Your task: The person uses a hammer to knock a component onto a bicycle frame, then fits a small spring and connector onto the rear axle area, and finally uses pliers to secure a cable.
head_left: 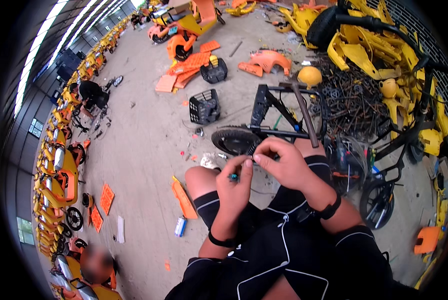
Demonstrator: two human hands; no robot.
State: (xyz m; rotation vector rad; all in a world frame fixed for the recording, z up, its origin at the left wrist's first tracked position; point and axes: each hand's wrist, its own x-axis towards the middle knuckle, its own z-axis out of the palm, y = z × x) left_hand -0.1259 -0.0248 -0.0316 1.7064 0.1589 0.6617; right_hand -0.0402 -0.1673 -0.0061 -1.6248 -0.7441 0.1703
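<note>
My left hand (235, 185) and my right hand (284, 162) meet in front of my lap, thumbs and fingertips pinched close together. A small teal-and-dark part (233, 177) shows in the curl of my left hand. What lies between the fingertips of the two hands is too small to make out. Just beyond them is a black wheel (230, 140), joined to a bare black vehicle frame (279, 131) on the floor. A brown metal bar (305, 114) leans across that frame, close to my right knee.
Black baskets (204, 107) and orange panels (184, 70) lie ahead. On the right are a heap of dark metal parts (349, 100), yellow body shells (369, 45) and another wheel (376, 204). A spray can (180, 226) lies left. Yellow scooters (59, 185) line the left wall; a person (90, 94) crouches there.
</note>
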